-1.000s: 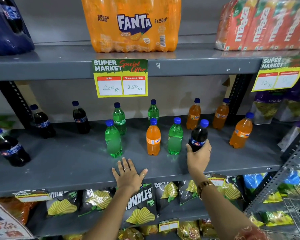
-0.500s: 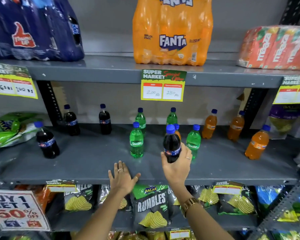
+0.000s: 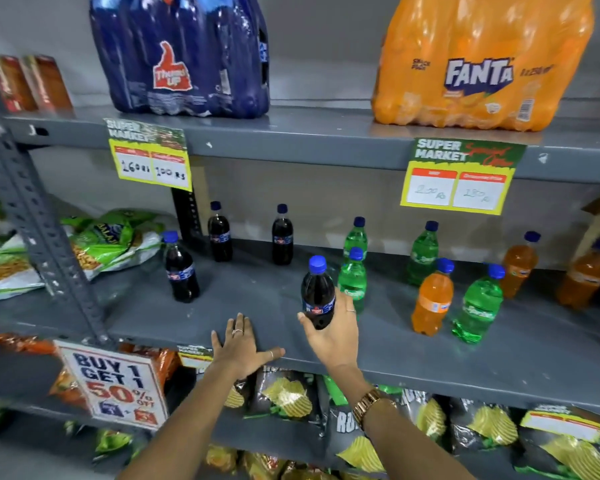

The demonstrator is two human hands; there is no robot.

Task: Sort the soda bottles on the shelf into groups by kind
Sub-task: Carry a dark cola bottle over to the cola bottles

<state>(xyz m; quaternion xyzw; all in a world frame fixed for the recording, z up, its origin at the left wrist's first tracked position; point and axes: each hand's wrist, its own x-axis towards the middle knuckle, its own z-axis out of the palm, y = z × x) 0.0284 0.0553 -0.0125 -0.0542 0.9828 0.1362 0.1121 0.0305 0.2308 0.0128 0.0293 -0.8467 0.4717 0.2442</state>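
Observation:
My right hand [image 3: 333, 336] grips a dark cola bottle [image 3: 317, 289] with a blue cap, held just above the grey middle shelf [image 3: 250, 296]. My left hand [image 3: 241, 344] lies flat, fingers spread, on the shelf's front edge. Three more cola bottles stand to the left: one in front [image 3: 181, 268] and two at the back [image 3: 219, 233] [image 3: 282, 237]. Several green bottles [image 3: 352, 278] stand right of my right hand. An orange bottle [image 3: 432, 297] stands among them, beside a green one [image 3: 478, 306]. More orange bottles [image 3: 520, 263] stand at the far right.
Above, a blue cola multipack [image 3: 184, 53] and an orange Fanta multipack [image 3: 478, 64] sit on the top shelf. Price cards [image 3: 459, 176] hang from its edge. Green snack bags [image 3: 108, 237] lie left of a steel upright [image 3: 39, 220]. Chip bags [image 3: 284, 396] fill the lower shelf.
My right hand has lifted the cola bottle from among the green and orange bottles and carried it left. My view has swung left. My left hand stays on the shelf edge.

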